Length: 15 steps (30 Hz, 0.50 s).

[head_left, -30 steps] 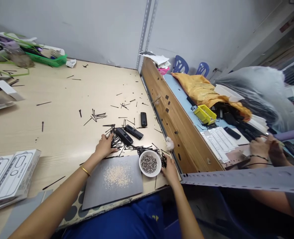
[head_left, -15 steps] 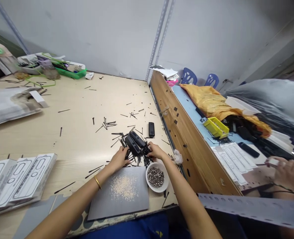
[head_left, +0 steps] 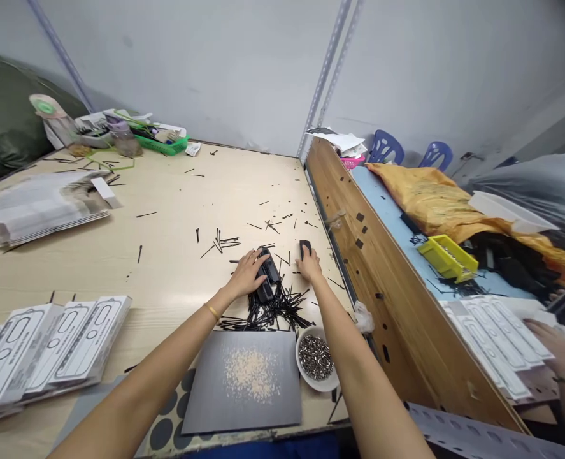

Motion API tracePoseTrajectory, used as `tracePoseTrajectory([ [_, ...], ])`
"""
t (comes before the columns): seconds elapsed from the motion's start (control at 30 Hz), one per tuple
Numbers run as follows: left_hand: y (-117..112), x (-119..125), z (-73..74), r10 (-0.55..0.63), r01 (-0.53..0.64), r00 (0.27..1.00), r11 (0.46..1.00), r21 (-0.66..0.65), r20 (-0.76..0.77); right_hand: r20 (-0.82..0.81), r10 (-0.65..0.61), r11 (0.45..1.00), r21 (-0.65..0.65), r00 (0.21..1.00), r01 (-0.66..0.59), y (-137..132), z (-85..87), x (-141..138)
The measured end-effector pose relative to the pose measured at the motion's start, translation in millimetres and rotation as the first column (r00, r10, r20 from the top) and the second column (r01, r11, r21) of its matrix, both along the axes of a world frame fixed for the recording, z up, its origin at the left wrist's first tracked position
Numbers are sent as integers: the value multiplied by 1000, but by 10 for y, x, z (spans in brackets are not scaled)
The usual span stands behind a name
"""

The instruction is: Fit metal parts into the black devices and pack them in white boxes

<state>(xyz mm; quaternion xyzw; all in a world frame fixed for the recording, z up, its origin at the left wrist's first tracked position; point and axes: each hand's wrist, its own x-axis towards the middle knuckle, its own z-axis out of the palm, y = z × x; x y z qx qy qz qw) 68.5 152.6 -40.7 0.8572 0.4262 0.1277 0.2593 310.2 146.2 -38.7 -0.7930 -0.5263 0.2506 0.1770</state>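
Note:
My left hand [head_left: 248,275] reaches over two black oblong plastic cases [head_left: 271,271], thumb and fingers bent around them. They lie side by side on the table, partly hidden by the fingers. Just right of them, my right hand [head_left: 309,265] grips a smaller black case [head_left: 304,246] at its near end; its far end shows past the fingers. Below the cases spreads a heap of thin black sticks [head_left: 279,309]. Nearest me lies a grey board [head_left: 206,395] bearing pale crumb-like bits [head_left: 251,375]. Beside it, a white bowl [head_left: 326,385] holds small metal pieces [head_left: 315,357].
White printed boxes [head_left: 84,341] stand at the left, with a stack of pale sheets [head_left: 48,201] behind. A green basket [head_left: 162,146] sits at the back. A wooden partition [head_left: 382,280] borders the right side; beyond it are a yellow bin [head_left: 447,258] and another person's hands [head_left: 557,344].
My right hand has left the stick heap and moved forward onto the smaller black case. My left hand has shifted from the heap's left side onto the two cases. The view has turned slightly left.

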Motion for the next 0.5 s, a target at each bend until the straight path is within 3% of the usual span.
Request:
tracePoseTrajectory([
  [0.1,143,156,-77,-29,29,999,999,-28,-20,-45,146,989,22,988,-145,-81,-124,-160],
  [0.23,-32,101,-117,34,-34,999,999,-42,-1,-157,342,940,75,927,-334,-280,-182,-332],
  [0.3,-179,2,-92,92,-91,995,995,-49,30,-201,351,936,108,915,-335,-357,-159,-363],
  [0.43,-421,-186,49,213,-198,962,975,-96,172,-289,257,962,168,922,-216,-520,9,-397],
  [0.5,-544,-218,152,263,-225,929,960,-168,261,-426,262,961,202,866,-191,-669,142,-458],
])
